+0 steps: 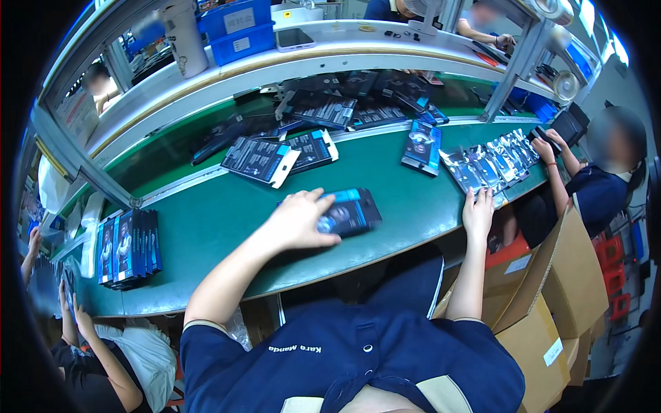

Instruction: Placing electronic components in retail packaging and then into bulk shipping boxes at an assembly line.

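Note:
My left hand (303, 219) is closed over the left end of a flat black-and-blue retail box (352, 212) near the middle of the green table, thumb toward me. The box looks slightly blurred. Out to the right, my right hand (478, 213) has its fingers stretched forward, their tips against the near end of a row of shiny silver packets (475, 168). It does not visibly grip one. A similar box (421, 147) lies just left of that row. Two more boxes, one of them a box with a white end flap (258, 161), lie beyond my left hand.
A stack of upright boxes (127, 246) stands at the table's left. Behind, a heap of boxes (323, 109) lies under a white shelf (358, 43). A co-worker (606, 172) handles a dark item at right; another person sits lower left. An open carton (544, 316) stands beside me.

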The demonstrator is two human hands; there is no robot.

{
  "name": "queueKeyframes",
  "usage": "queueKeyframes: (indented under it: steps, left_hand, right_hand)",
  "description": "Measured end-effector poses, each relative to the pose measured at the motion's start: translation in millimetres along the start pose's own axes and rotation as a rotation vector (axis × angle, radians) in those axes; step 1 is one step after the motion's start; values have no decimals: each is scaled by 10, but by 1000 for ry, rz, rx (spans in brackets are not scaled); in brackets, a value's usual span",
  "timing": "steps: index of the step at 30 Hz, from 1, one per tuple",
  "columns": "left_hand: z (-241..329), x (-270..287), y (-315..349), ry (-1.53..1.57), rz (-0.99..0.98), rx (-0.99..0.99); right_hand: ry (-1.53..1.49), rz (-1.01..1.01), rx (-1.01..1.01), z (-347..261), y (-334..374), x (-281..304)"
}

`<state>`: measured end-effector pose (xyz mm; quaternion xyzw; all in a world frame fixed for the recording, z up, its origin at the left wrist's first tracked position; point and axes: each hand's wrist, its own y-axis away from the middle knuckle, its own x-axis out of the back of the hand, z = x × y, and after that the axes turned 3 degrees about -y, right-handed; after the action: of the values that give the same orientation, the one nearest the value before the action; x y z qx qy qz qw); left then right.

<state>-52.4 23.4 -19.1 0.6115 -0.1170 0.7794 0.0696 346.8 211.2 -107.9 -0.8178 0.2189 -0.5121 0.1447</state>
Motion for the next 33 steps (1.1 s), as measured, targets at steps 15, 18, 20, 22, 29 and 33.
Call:
queueKeyframes:
  steps: [15,18,20,22,29,33]
  left_hand:
    - [415,-117,-232,-18,3,-51]
    - [479,-123,-296,78,63,-8]
    - [592,-22,-310,116,61,-1]
    - [612,-9,-280,120,202,-77]
    - [808,256,-109,560,638,-361]
    - [725,375,-74,493,557,-429]
  right_hand:
    - [-1266,-96,-733,274,372,300]
    - [-1119,207,-368,-189,539,571]
    - [-1429,-3,-201,-466,617,857]
    - [-1558,-181,-190,-807,703,937]
    - [-1828,-973,-213,-1051,757,997]
    - [-1771,-433,-198,-1326,733,1102]
